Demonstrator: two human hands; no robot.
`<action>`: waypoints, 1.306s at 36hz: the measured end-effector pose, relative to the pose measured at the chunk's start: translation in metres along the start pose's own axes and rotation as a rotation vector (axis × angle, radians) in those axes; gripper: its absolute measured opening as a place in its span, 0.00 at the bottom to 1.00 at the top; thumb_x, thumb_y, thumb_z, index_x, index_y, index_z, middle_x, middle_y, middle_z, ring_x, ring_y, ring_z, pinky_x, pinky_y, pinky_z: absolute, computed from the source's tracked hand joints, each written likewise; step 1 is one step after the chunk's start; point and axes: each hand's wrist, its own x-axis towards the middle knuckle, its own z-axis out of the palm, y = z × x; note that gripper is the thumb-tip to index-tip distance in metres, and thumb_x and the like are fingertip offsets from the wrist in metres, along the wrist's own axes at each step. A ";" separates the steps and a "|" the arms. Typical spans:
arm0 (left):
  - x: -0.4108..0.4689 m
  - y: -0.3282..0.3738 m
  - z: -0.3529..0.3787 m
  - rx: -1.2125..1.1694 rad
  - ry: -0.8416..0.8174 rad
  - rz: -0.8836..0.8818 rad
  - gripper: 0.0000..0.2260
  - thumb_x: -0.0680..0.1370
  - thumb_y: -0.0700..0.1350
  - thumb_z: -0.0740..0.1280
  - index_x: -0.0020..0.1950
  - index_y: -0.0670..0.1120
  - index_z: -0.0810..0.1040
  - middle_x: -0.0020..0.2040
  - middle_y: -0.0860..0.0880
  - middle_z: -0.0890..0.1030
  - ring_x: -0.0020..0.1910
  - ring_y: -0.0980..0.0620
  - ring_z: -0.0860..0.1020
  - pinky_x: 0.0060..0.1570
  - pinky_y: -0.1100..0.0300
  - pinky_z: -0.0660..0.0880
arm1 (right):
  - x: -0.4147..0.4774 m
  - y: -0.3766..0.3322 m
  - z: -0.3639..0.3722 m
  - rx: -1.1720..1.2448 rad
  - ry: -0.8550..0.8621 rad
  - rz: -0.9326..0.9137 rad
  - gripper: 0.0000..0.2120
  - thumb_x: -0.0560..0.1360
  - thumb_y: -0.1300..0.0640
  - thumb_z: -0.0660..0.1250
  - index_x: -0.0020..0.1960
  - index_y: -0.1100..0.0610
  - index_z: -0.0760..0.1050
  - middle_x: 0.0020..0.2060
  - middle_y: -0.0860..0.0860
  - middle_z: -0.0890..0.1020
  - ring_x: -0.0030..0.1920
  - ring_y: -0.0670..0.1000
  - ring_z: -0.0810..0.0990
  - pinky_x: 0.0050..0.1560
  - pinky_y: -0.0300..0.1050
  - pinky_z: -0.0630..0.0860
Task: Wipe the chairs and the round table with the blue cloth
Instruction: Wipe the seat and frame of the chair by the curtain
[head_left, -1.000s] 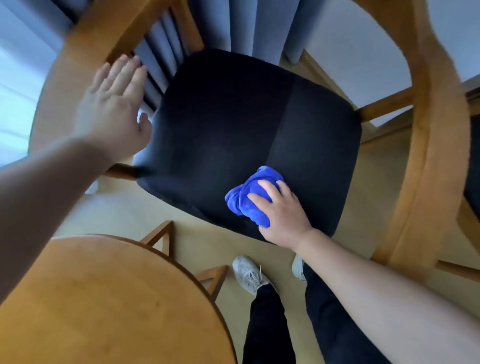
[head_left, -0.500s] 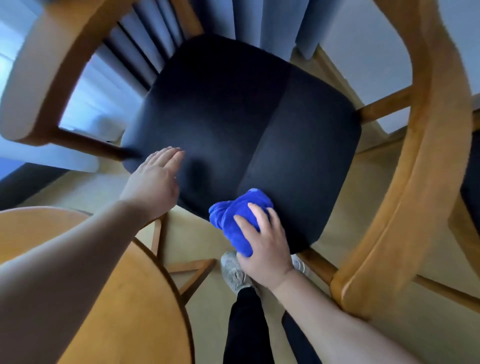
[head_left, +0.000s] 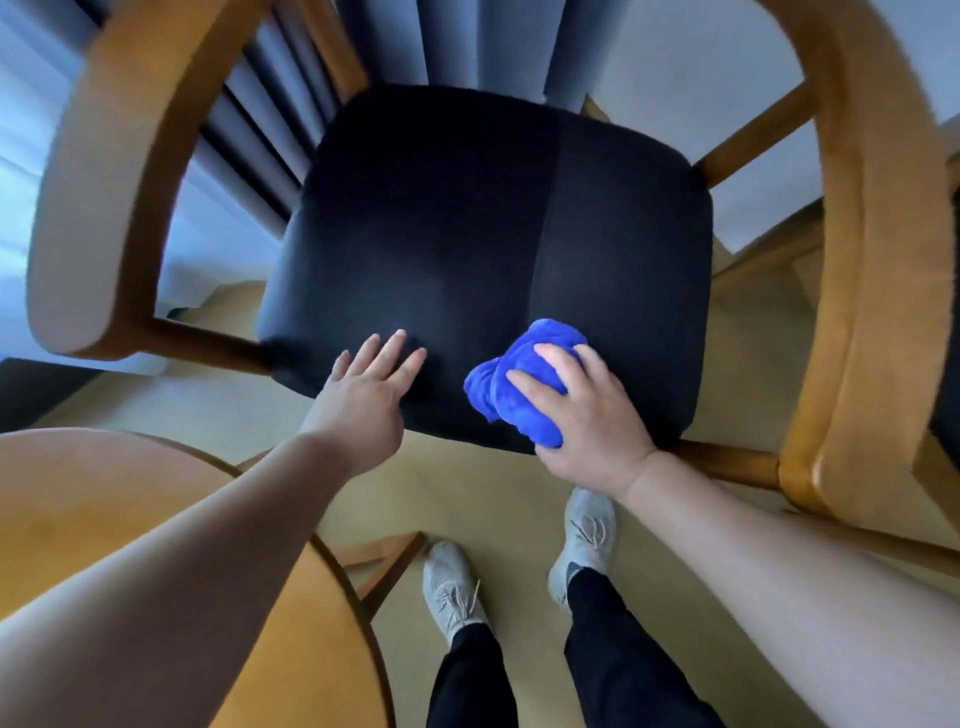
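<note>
**No readable text in view**

Scanning the whole view now, and there is not a word, number, brand or sign to read. The cloth (head_left: 524, 384) shows plain blue pile, with no tag or label facing the camera. The seat (head_left: 483, 234) is bare dark fabric with nothing printed on it. The chair frame (head_left: 878, 249) and the table (head_left: 72, 509) show only wood, with no sticker or stamp. The shoes (head_left: 451, 587) are grey knit; any logo on them is too small and blurred to make out.
</note>
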 end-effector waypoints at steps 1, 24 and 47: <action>0.004 0.001 0.003 -0.010 -0.016 -0.011 0.34 0.76 0.40 0.57 0.78 0.54 0.45 0.79 0.51 0.42 0.77 0.46 0.43 0.75 0.48 0.46 | 0.005 -0.010 0.006 -0.007 -0.022 0.017 0.33 0.61 0.55 0.71 0.66 0.49 0.69 0.65 0.56 0.69 0.58 0.67 0.70 0.52 0.63 0.76; 0.020 0.004 0.014 -0.004 -0.192 -0.065 0.41 0.70 0.35 0.58 0.78 0.53 0.43 0.78 0.52 0.39 0.77 0.43 0.41 0.73 0.42 0.50 | -0.043 0.033 -0.010 -0.110 -0.163 0.714 0.29 0.63 0.63 0.75 0.63 0.52 0.76 0.65 0.60 0.69 0.55 0.67 0.70 0.60 0.53 0.70; 0.059 -0.006 -0.012 0.050 -0.137 -0.164 0.36 0.74 0.38 0.57 0.78 0.51 0.44 0.78 0.49 0.40 0.76 0.41 0.41 0.70 0.34 0.54 | 0.083 -0.034 0.011 0.017 -0.255 0.391 0.33 0.68 0.56 0.72 0.70 0.43 0.65 0.70 0.51 0.58 0.62 0.61 0.62 0.54 0.58 0.74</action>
